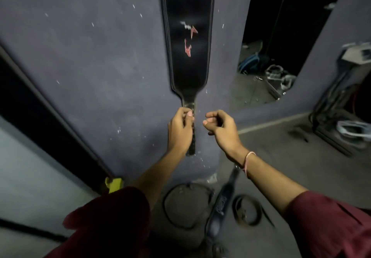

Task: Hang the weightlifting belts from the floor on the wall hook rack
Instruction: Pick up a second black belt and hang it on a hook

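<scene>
A wide black weightlifting belt [187,43] with red and white marks hangs flat against the dark blue wall [96,53]; its top runs out of frame, so the hook rack is hidden. My left hand [180,129] grips the belt's narrow strap end near the bottom. My right hand [219,126] hovers just right of the strap with its fingers curled and nothing in it. On the floor below lie a blue-black belt [220,203], a coiled dark belt [185,205] to its left and a smaller coiled belt [248,209] to its right.
A mirror [281,43] on the wall at right reflects gym clutter. A machine frame with cables [341,105] stands at far right. A dark door frame [50,105] slants down the left, with a yellow object [114,184] at its foot.
</scene>
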A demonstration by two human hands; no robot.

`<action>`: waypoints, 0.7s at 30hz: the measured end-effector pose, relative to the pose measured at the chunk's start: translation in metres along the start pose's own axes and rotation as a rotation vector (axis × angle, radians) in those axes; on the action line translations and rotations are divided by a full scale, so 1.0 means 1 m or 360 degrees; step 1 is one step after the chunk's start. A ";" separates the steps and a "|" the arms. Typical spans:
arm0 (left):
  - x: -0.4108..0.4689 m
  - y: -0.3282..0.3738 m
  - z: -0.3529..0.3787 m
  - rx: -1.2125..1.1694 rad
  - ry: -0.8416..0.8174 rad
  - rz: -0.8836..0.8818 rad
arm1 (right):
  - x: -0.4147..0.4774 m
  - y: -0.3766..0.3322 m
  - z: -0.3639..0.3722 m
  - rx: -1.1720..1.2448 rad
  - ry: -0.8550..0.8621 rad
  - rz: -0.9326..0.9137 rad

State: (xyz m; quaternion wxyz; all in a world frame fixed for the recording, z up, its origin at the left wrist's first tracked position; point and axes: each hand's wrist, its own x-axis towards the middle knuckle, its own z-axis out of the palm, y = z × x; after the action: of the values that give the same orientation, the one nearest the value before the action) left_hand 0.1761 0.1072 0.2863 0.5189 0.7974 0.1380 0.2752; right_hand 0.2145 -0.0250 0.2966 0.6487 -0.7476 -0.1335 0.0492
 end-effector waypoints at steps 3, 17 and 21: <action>-0.040 -0.038 0.023 -0.0006 -0.0134 -0.0125 | -0.029 0.046 -0.010 -0.0004 -0.0009 0.0193; -0.127 -0.170 0.112 0.0159 -0.0362 -0.0813 | -0.061 0.243 -0.037 0.0130 -0.0128 0.0994; -0.129 -0.218 0.171 0.0234 -0.0528 -0.0993 | -0.042 0.321 -0.055 0.0116 -0.0081 0.1201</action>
State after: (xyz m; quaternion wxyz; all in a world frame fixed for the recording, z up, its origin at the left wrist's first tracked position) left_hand 0.1856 0.0061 -0.0015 0.5344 0.7860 0.3082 -0.0403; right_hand 0.2311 -0.1284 -0.0143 0.6076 -0.7192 0.1372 0.3079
